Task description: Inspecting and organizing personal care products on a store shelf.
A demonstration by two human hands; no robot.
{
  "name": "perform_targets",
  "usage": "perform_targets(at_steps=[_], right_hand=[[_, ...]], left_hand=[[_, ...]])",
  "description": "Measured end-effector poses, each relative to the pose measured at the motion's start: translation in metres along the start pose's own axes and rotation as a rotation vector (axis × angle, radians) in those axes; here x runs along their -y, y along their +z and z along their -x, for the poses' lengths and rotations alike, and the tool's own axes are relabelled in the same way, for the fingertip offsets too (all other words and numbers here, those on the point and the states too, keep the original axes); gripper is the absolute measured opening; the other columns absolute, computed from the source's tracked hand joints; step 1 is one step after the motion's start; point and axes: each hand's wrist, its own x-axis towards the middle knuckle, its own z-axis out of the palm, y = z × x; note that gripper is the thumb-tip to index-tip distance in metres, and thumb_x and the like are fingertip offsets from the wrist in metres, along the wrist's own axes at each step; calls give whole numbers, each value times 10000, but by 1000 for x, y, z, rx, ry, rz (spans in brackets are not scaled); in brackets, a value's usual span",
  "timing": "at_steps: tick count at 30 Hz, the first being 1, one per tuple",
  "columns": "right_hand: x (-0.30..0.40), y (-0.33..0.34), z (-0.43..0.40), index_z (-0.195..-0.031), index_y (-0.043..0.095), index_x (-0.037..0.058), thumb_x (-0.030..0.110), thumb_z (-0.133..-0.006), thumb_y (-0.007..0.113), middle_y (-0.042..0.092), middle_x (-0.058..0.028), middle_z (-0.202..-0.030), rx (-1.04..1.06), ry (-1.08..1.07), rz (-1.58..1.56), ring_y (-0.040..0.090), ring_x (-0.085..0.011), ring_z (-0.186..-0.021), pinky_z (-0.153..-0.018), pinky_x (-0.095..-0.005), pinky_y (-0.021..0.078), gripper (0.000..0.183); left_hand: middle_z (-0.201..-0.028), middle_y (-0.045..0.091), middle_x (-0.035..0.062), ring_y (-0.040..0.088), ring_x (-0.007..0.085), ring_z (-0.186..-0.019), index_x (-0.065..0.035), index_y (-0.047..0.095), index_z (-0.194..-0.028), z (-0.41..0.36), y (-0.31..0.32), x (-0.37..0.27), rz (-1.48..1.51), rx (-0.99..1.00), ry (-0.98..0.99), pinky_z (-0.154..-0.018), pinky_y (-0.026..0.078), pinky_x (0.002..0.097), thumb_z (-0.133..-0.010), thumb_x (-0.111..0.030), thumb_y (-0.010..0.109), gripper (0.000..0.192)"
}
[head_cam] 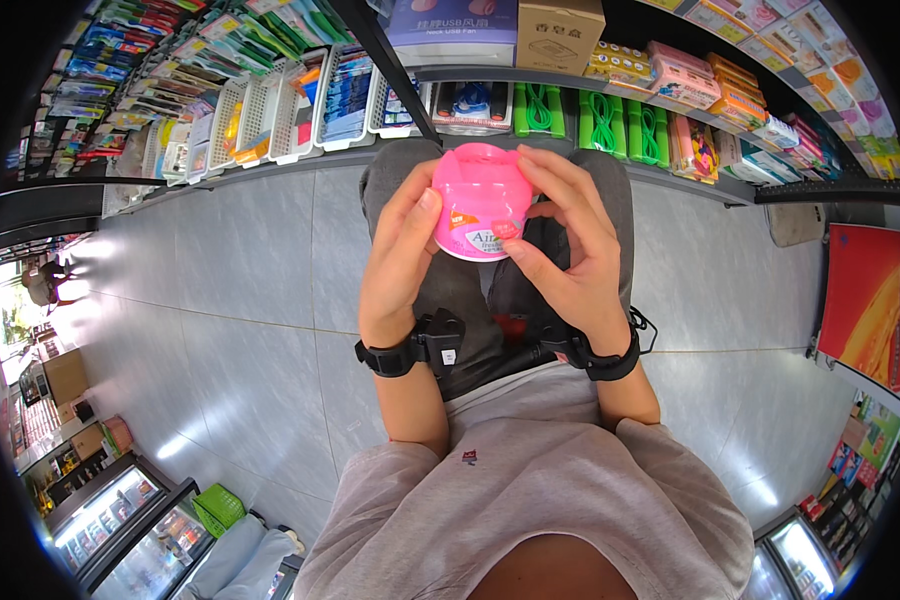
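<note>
A pink plastic air freshener tub (480,196) with a white base and printed labels is held over my knees, in front of the lower shelf. My left hand (405,240) grips its left side, thumb on the front. Around its right side curls my right hand (574,240), with fingertips at the upper edge and the thumb at the lower label. Both hands hold the tub together. Its back side is hidden. Black straps with small devices sit on both wrists.
Skipping ropes in green packs (602,127) and white plastic baskets (345,97) line the shelf ahead. A boxed neck fan (454,34) stands above. Toothbrush packs (105,67) hang at left. Behind are a green basket (219,510), a person's legs (244,559) and glass-door coolers (150,540).
</note>
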Motion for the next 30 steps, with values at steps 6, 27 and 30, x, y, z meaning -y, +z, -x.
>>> perform_targets(at_steps=[6,27,30], right_hand=[[48,4,-28,-1244,473,4,27,-699,714,516,-116,-1176,41,216,-120,523,-184,-1072,-859,-293,473,597],[349,8,-200,-1274,409,23,56,-752,684,455,-113,-1257,-33,-472,286,489,-203,-1125,-938,-337,431,591],[410,20,-239,-1277,404,27,73,-771,677,480,-119,-1236,56,-586,297,500,-198,-1115,-922,-324,443,577]], left_hand=[[-1162,524,65,480,140,-1096,31,493,-1175,-9,8,-41,-144,114,79,-940,369,268,-862,-98,559,346],[-1117,552,208,544,299,-1060,-9,395,-1252,59,-73,-141,203,-27,-3,-889,435,369,-964,-202,364,348],[-1124,548,217,536,300,-1075,-17,384,-1258,67,-85,-147,265,32,-30,-899,428,365,-961,-209,378,353]])
